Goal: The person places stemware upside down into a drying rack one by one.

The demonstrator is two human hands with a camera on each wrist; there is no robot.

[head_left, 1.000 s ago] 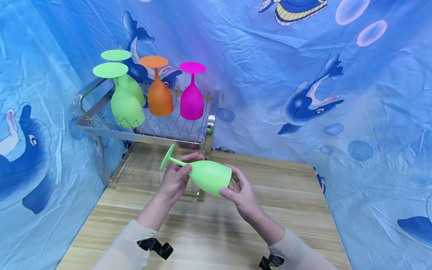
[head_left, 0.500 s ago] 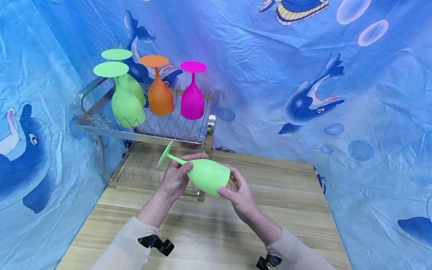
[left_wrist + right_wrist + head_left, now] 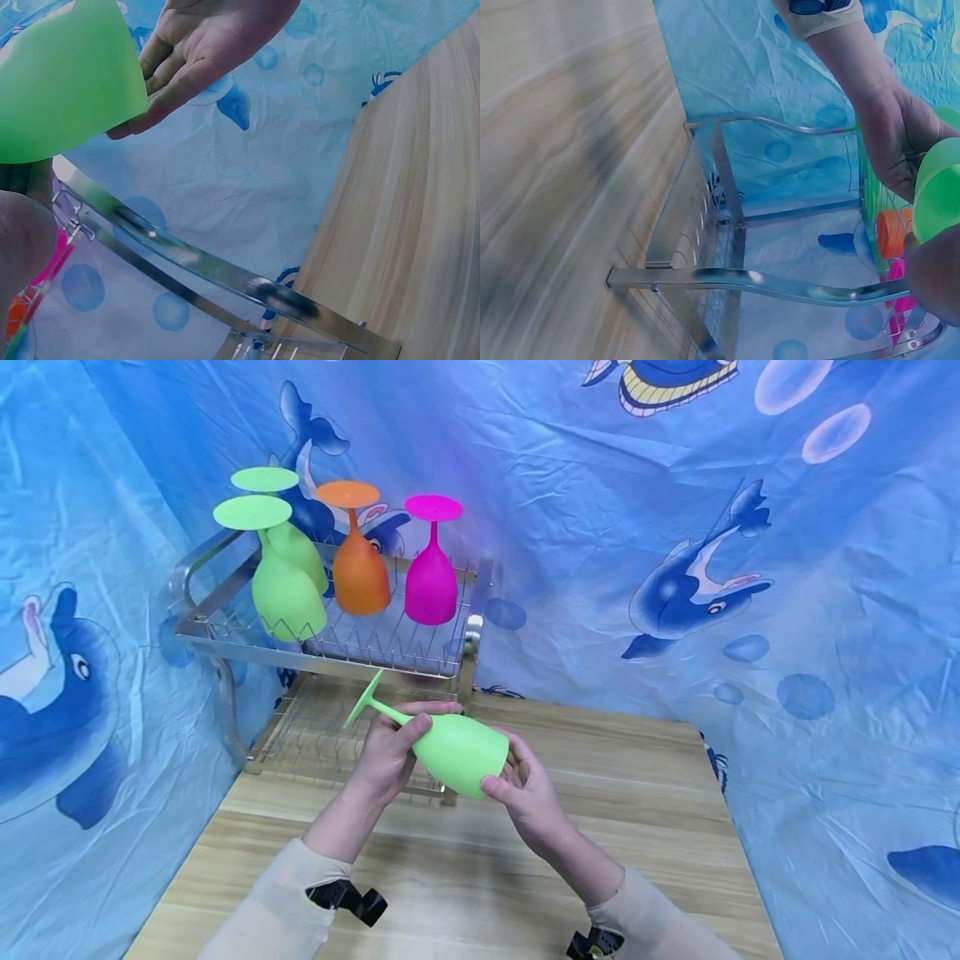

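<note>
A light green plastic wine glass [image 3: 459, 758] lies tilted in the air between both hands, its mouth to the right and its foot up to the left. My left hand [image 3: 386, 758] grips it where stem and bowl meet, thumb on top. At the rim, my right hand [image 3: 536, 795] holds it, thumb outside and other fingers partly hidden at the mouth. The left wrist view shows the bowl [image 3: 71, 90] beside the right hand [image 3: 217, 45]. In the right wrist view, the open mouth [image 3: 943, 199] appears near the left hand [image 3: 892, 135].
Behind the hands stands a two-tier metal dish rack [image 3: 322, 664] on a wooden table [image 3: 600, 785]. Upside down on its upper tier are two green glasses [image 3: 288, 597], an orange glass [image 3: 362, 578] and a magenta glass [image 3: 431, 585]. A blue dolphin-print curtain [image 3: 562, 568] surrounds the table.
Both hands and the green wine glass have shifted slightly left, its foot a little higher. The grip looks the same, and the rack's glasses stay in place.
</note>
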